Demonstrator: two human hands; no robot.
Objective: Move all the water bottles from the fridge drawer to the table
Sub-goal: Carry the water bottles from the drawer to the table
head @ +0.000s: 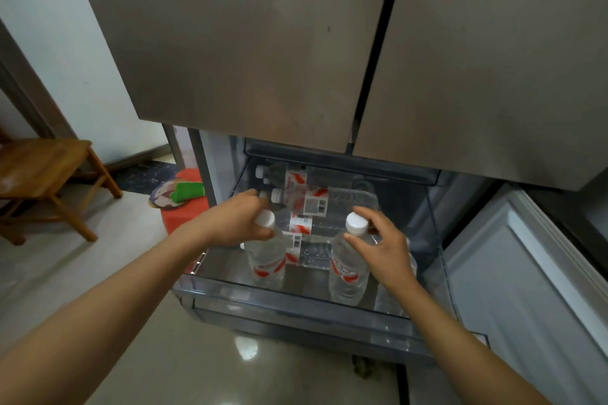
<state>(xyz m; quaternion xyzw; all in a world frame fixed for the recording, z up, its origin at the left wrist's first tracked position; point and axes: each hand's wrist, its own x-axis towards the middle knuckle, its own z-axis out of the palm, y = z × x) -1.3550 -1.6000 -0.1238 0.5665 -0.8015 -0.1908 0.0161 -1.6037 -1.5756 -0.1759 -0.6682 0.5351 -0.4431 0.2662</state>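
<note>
The fridge drawer [296, 297] is pulled out below the closed upper doors. My left hand [235, 219] grips the neck of an upright clear water bottle [266, 260] with a white cap and red label. My right hand [383, 243] pinches the neck of a second upright bottle [348, 273], just under its white cap. Both bottles stand inside the drawer near its front wall. Behind them several more bottles [316, 199] lie on their sides, caps to the left.
A wooden chair [42, 174] stands at the left on the tiled floor. A red stool [179, 217] with a green cloth [189, 191] is right beside the drawer's left side. An open lower fridge door [526, 273] flanks the drawer on the right.
</note>
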